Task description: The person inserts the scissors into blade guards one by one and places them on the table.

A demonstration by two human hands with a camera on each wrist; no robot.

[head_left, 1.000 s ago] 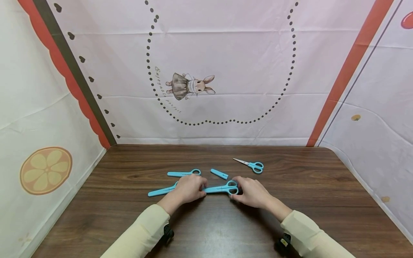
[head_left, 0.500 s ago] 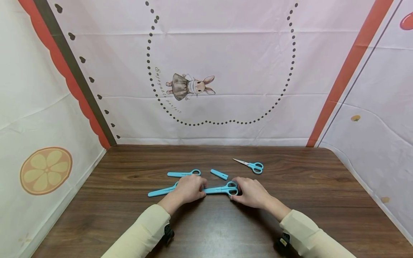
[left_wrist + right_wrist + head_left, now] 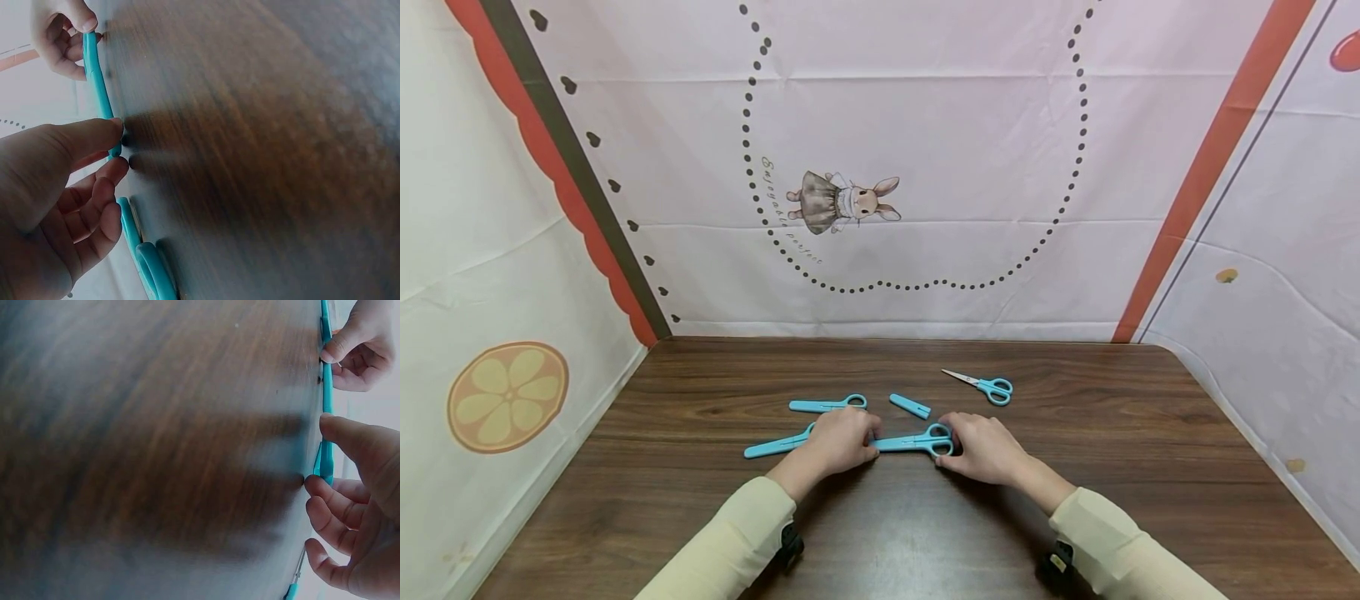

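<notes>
Between the hands, a pair of light blue scissors in a blade cover lies low at the table surface, handles to the right. The left hand pinches the cover's tip between thumb and fingers, also visible in the left wrist view, where the thumb lies over the cover. At the other end, the right hand holds the handle loops; in the right wrist view its thumb and fingers close about the blue handles. The left hand partly hides the cover's tip.
Two more covered blue scissors, one farther back and one nearer, lie left, partly behind the left hand. A loose blue blade cover is behind the held pair. Uncovered small scissors lie back right on the wooden table.
</notes>
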